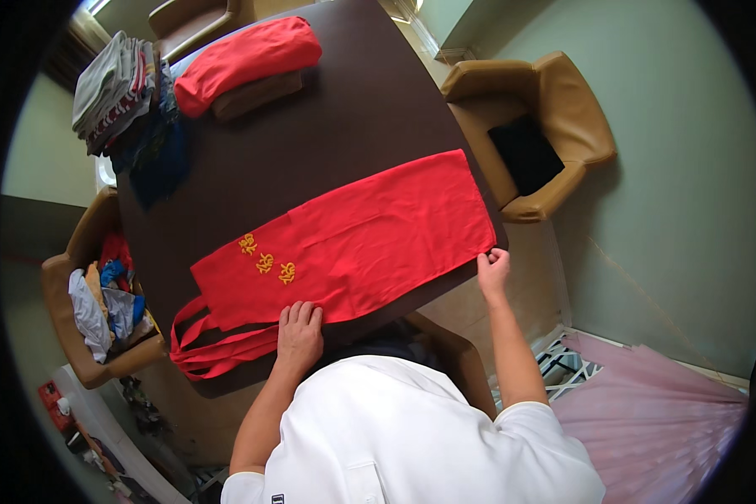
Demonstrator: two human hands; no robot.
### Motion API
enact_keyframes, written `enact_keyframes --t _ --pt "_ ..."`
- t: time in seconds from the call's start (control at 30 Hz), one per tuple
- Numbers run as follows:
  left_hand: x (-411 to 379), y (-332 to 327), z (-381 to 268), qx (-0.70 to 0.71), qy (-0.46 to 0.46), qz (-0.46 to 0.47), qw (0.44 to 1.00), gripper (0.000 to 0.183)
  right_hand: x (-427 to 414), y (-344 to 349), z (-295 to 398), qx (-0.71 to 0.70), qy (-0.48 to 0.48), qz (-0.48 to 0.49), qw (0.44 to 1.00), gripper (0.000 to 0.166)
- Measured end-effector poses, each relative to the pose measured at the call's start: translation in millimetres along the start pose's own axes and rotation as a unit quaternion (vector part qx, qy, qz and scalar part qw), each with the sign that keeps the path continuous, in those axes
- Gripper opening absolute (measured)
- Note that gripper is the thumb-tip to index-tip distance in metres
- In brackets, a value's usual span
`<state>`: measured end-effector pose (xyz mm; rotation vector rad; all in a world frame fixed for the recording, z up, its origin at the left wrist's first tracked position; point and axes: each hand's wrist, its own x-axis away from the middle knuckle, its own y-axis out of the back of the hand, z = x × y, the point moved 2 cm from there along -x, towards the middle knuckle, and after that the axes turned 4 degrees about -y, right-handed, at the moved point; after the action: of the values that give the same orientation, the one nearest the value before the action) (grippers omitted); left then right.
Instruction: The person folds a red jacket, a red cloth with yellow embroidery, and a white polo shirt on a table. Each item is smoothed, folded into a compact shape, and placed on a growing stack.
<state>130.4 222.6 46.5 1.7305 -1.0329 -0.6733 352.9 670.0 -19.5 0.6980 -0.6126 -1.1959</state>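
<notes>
A red fabric apron [365,239] with yellow embroidered characters lies flat on the dark brown table [378,101], folded lengthwise by its narrow look. Its red straps [227,353] are gathered at the left end. My left hand [300,331] rests palm down on the apron's near edge, beside the straps, with its fingertips on the cloth. At the near right corner, my right hand [494,268] pinches the apron's hem between thumb and fingers.
Folded clothes [116,94] are stacked at the table's far left, near a red cloth bundle [249,60] on a brown folded item [258,96]. A tan armchair [557,113] holding a black cushion [526,154] stands right; another chair [69,264] at left holds crumpled clothes [110,302].
</notes>
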Motion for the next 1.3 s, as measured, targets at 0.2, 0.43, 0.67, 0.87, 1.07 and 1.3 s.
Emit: enact_keyframes --t 0.2,0.43,0.67,0.87,1.07,1.3 --pt "5.6 1.8 -20.8 -0.083 0.017 -0.016 0.996 0.03 -58.2 -4.1 -0.1 0.059 -0.026 0.047 0.997 0.049" --pt "15.4 -15.5 -32.4 -0.2 0.037 -0.058 0.977 0.024 -72.5 -1.9 14.6 0.109 0.054 0.104 0.987 0.026" --pt "8.0 -10.3 -20.0 -0.127 0.058 -0.047 0.989 0.008 -61.7 18.0 32.5 -0.119 -0.207 0.216 0.947 0.014" --pt "1.7 11.8 -8.7 -0.047 0.034 -0.035 0.998 0.016 -59.9 30.6 46.9 -0.186 -0.234 0.215 0.93 0.015" --pt "-10.4 63.7 -1.6 0.09 0.025 -0.032 0.995 0.017 -51.6 37.9 66.7 -0.254 -0.211 0.193 0.924 0.026" --pt "-13.6 56.7 31.5 0.269 0.184 0.206 0.923 0.023 -42.0 49.9 68.6 -0.314 -0.21 0.211 0.901 0.024"
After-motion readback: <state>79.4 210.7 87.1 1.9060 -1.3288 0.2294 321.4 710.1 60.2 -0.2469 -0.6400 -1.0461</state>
